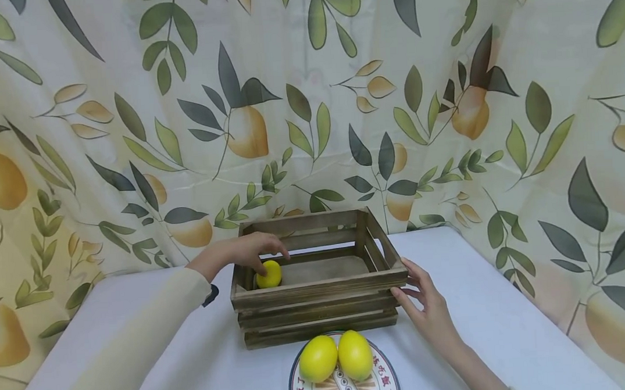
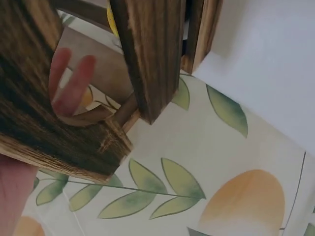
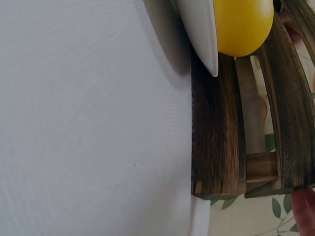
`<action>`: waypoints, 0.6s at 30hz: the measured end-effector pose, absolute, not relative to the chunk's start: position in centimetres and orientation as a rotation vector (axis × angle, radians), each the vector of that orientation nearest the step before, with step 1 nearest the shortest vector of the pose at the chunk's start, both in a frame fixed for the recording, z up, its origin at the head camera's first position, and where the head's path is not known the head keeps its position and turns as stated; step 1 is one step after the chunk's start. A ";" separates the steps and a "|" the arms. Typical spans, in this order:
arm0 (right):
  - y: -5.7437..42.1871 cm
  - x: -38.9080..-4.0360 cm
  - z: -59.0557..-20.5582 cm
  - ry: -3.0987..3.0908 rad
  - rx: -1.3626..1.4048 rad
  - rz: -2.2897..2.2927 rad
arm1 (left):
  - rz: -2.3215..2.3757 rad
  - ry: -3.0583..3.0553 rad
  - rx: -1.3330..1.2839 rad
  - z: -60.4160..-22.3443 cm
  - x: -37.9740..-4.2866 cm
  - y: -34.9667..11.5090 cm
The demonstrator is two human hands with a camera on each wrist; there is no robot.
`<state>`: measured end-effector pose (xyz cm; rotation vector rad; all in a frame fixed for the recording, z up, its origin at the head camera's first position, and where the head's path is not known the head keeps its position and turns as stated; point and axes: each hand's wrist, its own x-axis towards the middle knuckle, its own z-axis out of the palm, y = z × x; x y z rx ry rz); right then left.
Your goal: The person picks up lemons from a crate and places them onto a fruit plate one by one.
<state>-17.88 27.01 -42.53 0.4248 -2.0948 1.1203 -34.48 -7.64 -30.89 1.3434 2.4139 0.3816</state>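
Observation:
A slatted brown wooden crate (image 1: 317,296) stands on the table, with one yellow lemon (image 1: 268,274) inside at its left end. My left hand (image 1: 254,250) reaches over the left end into the crate, its fingers spread and its thumb overlapping the lemon's top. Through the crate's handle hole, fingers (image 2: 78,83) of that hand show apart from the lemon's yellow edge (image 2: 112,20). At the front right corner, my right hand (image 1: 427,309) holds the crate, thumb at the front and fingers on the right side. One fingertip (image 3: 304,206) meets a slat end in the right wrist view.
In front of the crate, a round patterned plate (image 1: 386,384) carries two lemons (image 1: 355,356) side by side. A white cloth (image 1: 193,345) covers the table. Behind it hangs a curtain (image 1: 308,102) printed with leaves and fruit.

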 end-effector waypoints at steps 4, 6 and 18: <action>26.9 -17.7 -42.4 -2.122 0.399 1.142 | 0.259 2.388 1.306 -30.8 -35.1 -7.2; 26.8 -17.6 -42.2 -2.124 0.402 1.157 | 0.222 2.398 1.264 -30.9 -35.4 -7.1; 26.4 -17.5 -42.1 -2.086 0.413 1.152 | 0.091 2.466 1.186 -31.7 -36.8 -5.6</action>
